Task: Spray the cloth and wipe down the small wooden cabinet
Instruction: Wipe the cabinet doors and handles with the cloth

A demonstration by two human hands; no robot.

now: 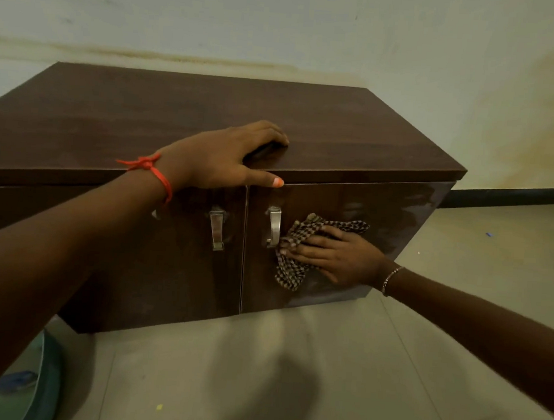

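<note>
1. The cabinet (184, 113) fills the middle of the frame, both doors closed.
2. The left hand (217, 159) lies flat on its top front edge, grasping nothing (thumb hooked over the lip).
3. The right hand (337, 255), fingers spread, presses the cloth (293, 269) against the right door (350, 208), just right of its handle (273, 226).

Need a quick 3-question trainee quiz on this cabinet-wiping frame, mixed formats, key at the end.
1. True or false: the left hand holds the cloth.
2. Which door is being wiped? A) left door B) right door C) neither, only the cabinet top
3. Fill in: the cloth lies just to the right of the right door's metal ____.

Key: 1 false, the right hand presses it flat; the left hand rests on the top's front edge. 2 B. 3 handle.
</note>
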